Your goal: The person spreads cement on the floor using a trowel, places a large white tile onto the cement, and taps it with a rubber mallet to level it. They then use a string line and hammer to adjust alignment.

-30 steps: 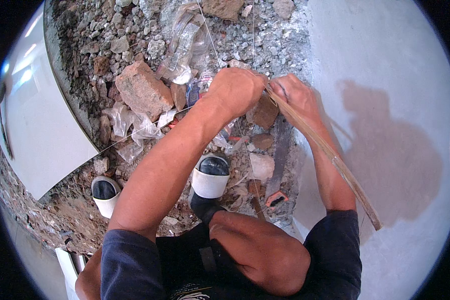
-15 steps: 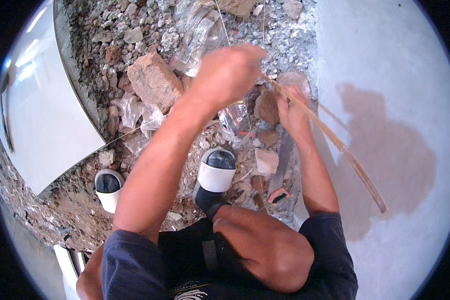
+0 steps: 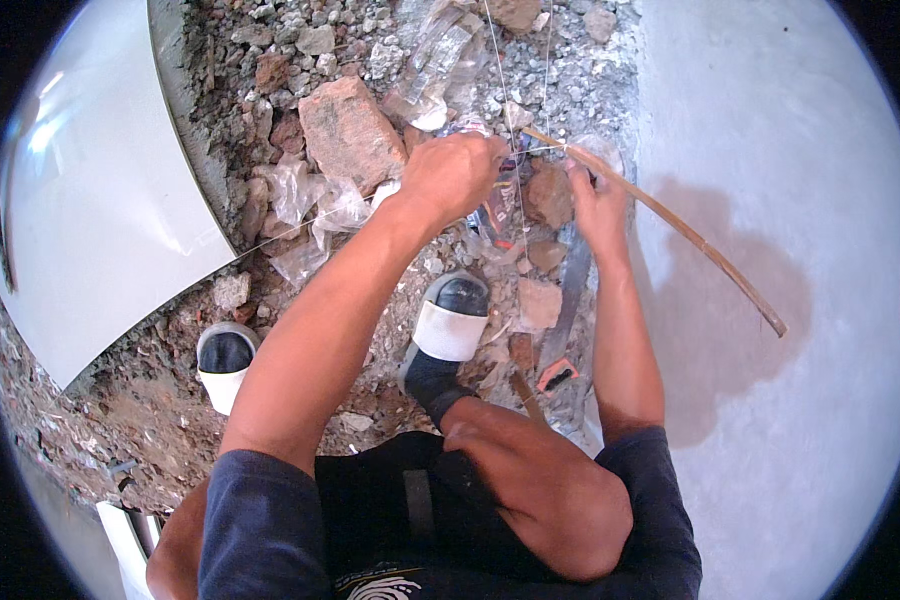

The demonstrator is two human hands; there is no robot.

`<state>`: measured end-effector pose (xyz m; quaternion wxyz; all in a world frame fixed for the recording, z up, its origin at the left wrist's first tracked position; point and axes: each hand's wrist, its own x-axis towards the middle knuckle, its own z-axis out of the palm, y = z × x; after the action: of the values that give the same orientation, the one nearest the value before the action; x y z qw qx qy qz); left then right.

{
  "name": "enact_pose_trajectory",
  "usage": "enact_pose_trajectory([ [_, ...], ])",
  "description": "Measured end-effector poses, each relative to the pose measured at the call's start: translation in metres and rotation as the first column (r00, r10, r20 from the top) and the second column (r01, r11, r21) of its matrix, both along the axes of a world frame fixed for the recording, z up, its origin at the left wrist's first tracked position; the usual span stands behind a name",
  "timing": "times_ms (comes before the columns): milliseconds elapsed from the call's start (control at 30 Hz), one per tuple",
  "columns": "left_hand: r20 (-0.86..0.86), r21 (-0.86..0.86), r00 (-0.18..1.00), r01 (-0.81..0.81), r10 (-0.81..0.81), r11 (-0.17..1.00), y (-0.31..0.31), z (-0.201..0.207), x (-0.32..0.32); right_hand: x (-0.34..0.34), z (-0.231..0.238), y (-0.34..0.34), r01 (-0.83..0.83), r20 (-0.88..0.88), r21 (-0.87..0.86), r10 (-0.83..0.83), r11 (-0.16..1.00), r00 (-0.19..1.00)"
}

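Observation:
My left hand (image 3: 457, 172) is closed in a pinch on a thin white string (image 3: 538, 150) stretched taut to the right. My right hand (image 3: 602, 208) is closed on a long, thin wooden stick (image 3: 688, 232), near its upper end. The string meets the stick just above my right fingers. From there the stick slants down to the right, over the pale slab. My left fingertips are partly hidden behind the hand. Just below them lies a crumpled, colourful plastic wrapper (image 3: 500, 205).
Broken bricks (image 3: 350, 135), stones and clear plastic scraps (image 3: 295, 190) cover the ground. A handsaw (image 3: 557, 375) with an orange and black handle lies near my foot. At left is a white panel (image 3: 100, 220); at right, a smooth grey slab (image 3: 770, 130). Strings (image 3: 505, 80) run upward.
My left hand has moved down and slightly left, pulling the string tight from the stick. The stick's lower end has swung upward. The whole view has shifted slightly.

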<state>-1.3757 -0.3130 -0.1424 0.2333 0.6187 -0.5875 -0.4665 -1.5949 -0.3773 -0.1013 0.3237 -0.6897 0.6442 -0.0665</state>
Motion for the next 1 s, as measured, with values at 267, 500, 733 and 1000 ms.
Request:
enact_pose_trajectory([
  [267, -0.013, 0.033, 1.000, -0.027, 0.028, 0.999, 0.000, 0.005, 0.000, 0.001, 0.014, -0.003, -0.072, -0.097, 0.058, 0.077, 0.996, 0.992],
  [500, 0.128, -0.431, 0.969, -0.135, 0.209, 0.892, -0.011, 0.027, -0.007, 0.004, 0.022, 0.010, 0.081, 0.097, 0.067, -0.087, 0.994, 0.992],
  [733, 0.195, -0.288, 0.981, 0.042, 0.016, 0.957, -0.037, 0.018, -0.049, 0.004, 0.014, 0.003, 0.098, 0.132, 0.159, -0.120, 0.982, 0.984],
  [1000, 0.203, -0.228, 0.979, 0.043, 0.005, 0.973, -0.036, 0.006, -0.058, 0.008, 0.045, 0.015, 0.060, 0.255, 0.056, -0.072, 0.997, 0.964],
])
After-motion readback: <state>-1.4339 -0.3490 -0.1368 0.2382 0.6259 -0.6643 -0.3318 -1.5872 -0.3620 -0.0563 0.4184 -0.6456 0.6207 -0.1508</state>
